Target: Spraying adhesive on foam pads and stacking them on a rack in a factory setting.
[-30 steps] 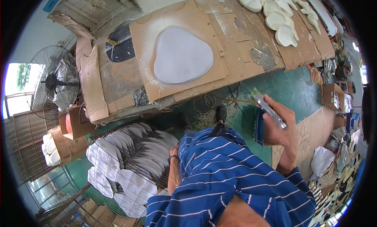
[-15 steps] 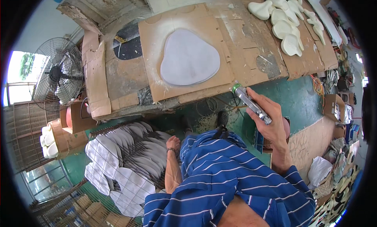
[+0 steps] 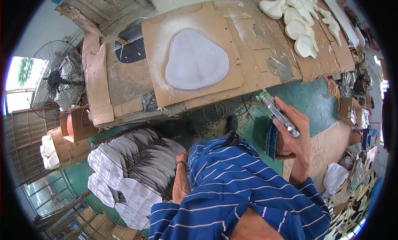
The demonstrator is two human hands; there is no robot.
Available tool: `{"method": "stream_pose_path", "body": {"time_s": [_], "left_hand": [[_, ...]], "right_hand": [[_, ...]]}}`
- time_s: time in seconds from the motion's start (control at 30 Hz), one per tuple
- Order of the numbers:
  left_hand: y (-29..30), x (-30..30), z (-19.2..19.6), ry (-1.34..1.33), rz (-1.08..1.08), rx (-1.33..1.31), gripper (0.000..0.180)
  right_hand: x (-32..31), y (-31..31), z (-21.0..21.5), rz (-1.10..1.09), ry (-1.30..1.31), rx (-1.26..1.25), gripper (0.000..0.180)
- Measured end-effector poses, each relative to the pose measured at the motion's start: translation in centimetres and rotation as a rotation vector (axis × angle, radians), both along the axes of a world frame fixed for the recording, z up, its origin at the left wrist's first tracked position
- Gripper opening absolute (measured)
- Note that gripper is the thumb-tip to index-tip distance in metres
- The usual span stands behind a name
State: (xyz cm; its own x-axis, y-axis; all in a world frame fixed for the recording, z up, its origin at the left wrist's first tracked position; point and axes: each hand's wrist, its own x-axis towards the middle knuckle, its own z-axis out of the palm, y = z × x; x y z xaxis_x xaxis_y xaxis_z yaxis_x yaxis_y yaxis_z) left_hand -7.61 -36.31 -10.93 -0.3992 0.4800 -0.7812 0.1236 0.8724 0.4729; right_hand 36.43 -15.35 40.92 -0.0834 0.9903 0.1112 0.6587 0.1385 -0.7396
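My right hand (image 3: 295, 130) is closed around a metal spray gun (image 3: 281, 115) with a green ring near its tip. It is held off the front edge of the bench, with the tip toward the bench. On a square cardboard sheet (image 3: 153, 45) lies a light grey, rounded triangular pad (image 3: 197, 59), with pale overspray around it. My left hand (image 3: 181, 158) hangs low by my side, beside a wire rack holding many similar grey pads (image 3: 151, 161). Its fingers are mostly hidden, so I cannot tell whether they grip anything.
Cream moulded foam pieces (image 3: 298, 28) are heaped at the bench's far right. A large wire-caged fan (image 3: 56, 78) stands at the left, above a cardboard box (image 3: 70, 148). A hose (image 3: 222, 109) loops below the bench edge. Bags and boxes (image 3: 352, 111) line the right side.
My right hand has moved right with the spray gun, away from the pad. My left hand has dropped slightly lower beside the rack. The grey pad stays on the cardboard.
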Motion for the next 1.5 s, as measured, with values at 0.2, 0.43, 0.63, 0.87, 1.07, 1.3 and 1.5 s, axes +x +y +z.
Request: {"method": "stream_pose_path", "body": {"time_s": [0.2,0.43,0.63,0.87,1.07,1.3,1.5], "left_hand": [[2.7,-1.3,-2.2,-0.429,0.442,0.013,0.023],[6.6,1.3,2.7,-0.316,0.414,0.040,0.032],[6.0,0.9,1.2,-0.258,0.259,0.011,0.032],[7.9,0.6,1.6,-0.239,0.210,-0.045,0.027],[16.5,2.3,4.1,-0.119,0.200,0.390,0.029],[32.5,5.7,7.2,0.302,-0.038,0.671,0.028],[38.2,9.1,11.6,0.730,-0.263,0.407,0.040]], "right_hand": [[0.6,-0.7,1.3,0.118,-0.012,-0.137,0.065],[1.4,-1.1,1.7,0.278,0.041,-0.103,0.079],[1.3,-1.9,1.6,0.122,0.036,-0.096,0.074],[3.2,-3.9,1.6,0.145,-0.089,-0.196,0.075],[2.4,-4.4,-0.1,-0.029,-0.070,-0.119,0.063],[0.3,-5.2,-0.5,0.010,0.162,-0.146,0.066],[2.5,-7.0,0.0,-0.179,0.090,-0.153,0.056]]}}
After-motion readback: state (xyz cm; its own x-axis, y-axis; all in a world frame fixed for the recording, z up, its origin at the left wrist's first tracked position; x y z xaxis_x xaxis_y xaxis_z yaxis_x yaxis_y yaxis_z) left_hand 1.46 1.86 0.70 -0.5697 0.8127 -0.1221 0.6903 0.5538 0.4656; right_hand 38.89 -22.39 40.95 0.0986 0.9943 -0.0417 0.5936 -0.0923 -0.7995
